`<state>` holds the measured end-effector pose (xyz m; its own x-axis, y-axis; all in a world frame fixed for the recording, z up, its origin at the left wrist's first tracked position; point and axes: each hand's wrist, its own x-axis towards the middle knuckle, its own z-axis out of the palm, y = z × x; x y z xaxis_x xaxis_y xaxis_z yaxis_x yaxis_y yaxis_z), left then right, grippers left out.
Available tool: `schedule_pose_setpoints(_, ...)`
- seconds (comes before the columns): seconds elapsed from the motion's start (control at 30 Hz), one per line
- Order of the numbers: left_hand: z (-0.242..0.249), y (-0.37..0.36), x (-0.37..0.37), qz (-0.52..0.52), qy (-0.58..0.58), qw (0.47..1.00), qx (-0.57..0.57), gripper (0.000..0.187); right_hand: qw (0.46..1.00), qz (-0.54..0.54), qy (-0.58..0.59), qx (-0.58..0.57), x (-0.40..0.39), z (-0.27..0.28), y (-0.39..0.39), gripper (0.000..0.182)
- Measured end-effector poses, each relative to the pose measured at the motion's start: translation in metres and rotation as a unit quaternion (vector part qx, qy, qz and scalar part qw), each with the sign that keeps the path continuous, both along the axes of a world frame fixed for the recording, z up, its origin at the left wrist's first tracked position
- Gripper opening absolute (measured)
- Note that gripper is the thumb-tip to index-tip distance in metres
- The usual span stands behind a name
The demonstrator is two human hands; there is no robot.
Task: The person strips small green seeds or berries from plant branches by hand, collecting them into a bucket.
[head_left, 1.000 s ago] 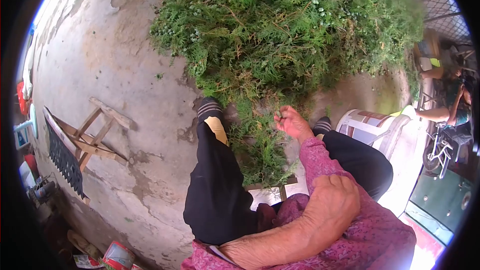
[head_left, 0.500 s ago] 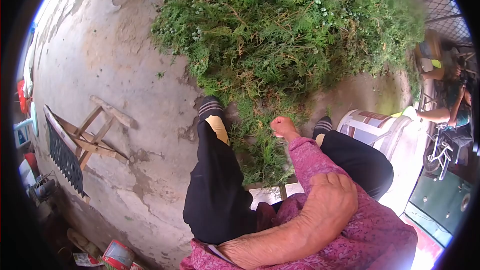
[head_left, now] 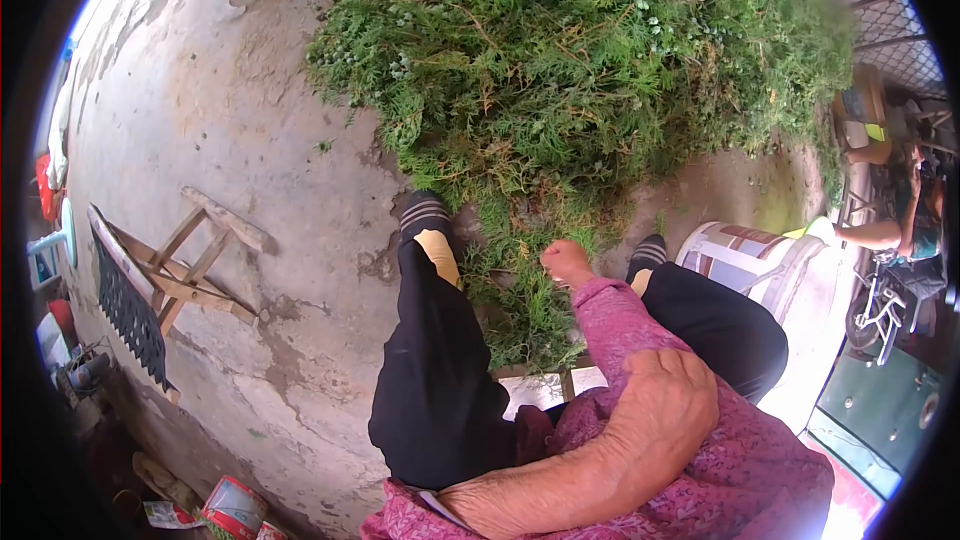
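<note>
My left hand (head_left: 672, 395) reaches across my body and is closed over the pink patterned sleeve (head_left: 640, 325) of my right arm, near the elbow. Its fingertips curl over the far side of the arm. My right hand (head_left: 567, 262) is a loose fist held out between my knees, with nothing visible in it. Below that fist lie green conifer sprigs (head_left: 540, 315) on the ground between my feet. A large heap of cut conifer branches (head_left: 560, 70), with small pale cones among the leaves, spreads in front of me.
On the left a wooden folding stool (head_left: 190, 280) with a dark woven seat lies on the concrete floor (head_left: 250, 140). A white bucket (head_left: 735, 250) stands by my right leg. Another person (head_left: 915, 205) sits at far right, above a bicycle (head_left: 880, 310). A red-and-white tin (head_left: 235, 508) is at lower left.
My right fist has turned slightly and dipped a little. My left hand stays on the sleeve. At far right, the other person's hand has moved.
</note>
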<state>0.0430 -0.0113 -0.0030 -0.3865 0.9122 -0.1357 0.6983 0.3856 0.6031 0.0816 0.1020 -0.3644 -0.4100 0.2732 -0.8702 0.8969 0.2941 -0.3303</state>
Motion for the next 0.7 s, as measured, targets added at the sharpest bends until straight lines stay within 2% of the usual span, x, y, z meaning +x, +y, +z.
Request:
schedule_pose_setpoints(0.03,0.001,0.0,0.0,-0.002,-0.003,1.0,-0.001,0.019,1.0,0.001,0.0,0.0,0.009,-0.005,0.011,0.016)
schedule_pose_setpoints(0.07,0.001,-0.001,0.0,-0.005,-0.006,1.0,-0.001,0.02,0.966,-0.167,0.027,-0.197,0.022,-0.013,0.024,0.016)
schedule_pose_setpoints(0.1,0.001,-0.001,0.0,-0.005,-0.006,1.0,-0.001,0.02,0.865,-0.324,0.052,-0.38,0.028,-0.01,0.031,0.016)
schedule_pose_setpoints(0.13,0.001,-0.001,0.001,-0.005,-0.009,1.0,0.002,0.02,0.865,-0.324,0.052,-0.38,0.032,-0.008,0.037,0.016)
schedule_pose_setpoints(0.2,0.002,-0.001,0.002,-0.006,-0.012,1.0,0.006,0.02,0.771,-0.401,0.068,-0.49,0.038,0.002,0.045,0.015)
schedule_pose_setpoints(0.23,0.002,-0.001,0.003,-0.009,-0.008,1.0,0.0,0.02,0.771,-0.402,0.068,-0.489,0.03,0.018,0.043,0.015)
schedule_pose_setpoints(0.3,0.002,0.0,0.004,-0.012,-0.004,1.0,-0.007,0.02,0.782,-0.41,0.13,-0.451,0.002,0.05,0.034,0.012)
schedule_pose_setpoints(0.43,0.001,0.002,0.004,-0.013,0.001,1.0,-0.006,0.019,0.766,-0.431,0.164,-0.448,-0.036,0.023,0.039,0.015)
schedule_pose_setpoints(0.5,0.001,0.002,0.002,-0.011,-0.002,1.0,-0.005,0.019,0.849,-0.351,0.183,-0.35,-0.051,0.011,0.034,0.014)
schedule_pose_setpoints(0.53,0.001,0.002,0.002,-0.006,-0.006,1.0,-0.001,0.019,0.849,-0.35,0.183,-0.351,-0.056,0.006,0.031,0.014)
schedule_pose_setpoints(0.6,0.0,0.002,0.0,0.002,-0.01,1.0,0.001,0.019,0.956,-0.229,0.136,-0.124,-0.066,0.003,0.019,0.01)
schedule_pose_setpoints(0.63,-0.001,0.001,-0.001,0.008,0.0,1.0,-0.005,0.019,0.956,-0.228,0.133,-0.126,-0.07,0.005,0.013,0.01)
schedule_pose_setpoints(0.7,-0.002,0.0,-0.001,0.013,0.007,1.0,-0.014,0.018,0.98,-0.158,0.123,0.011,-0.077,0.011,0.005,0.007)
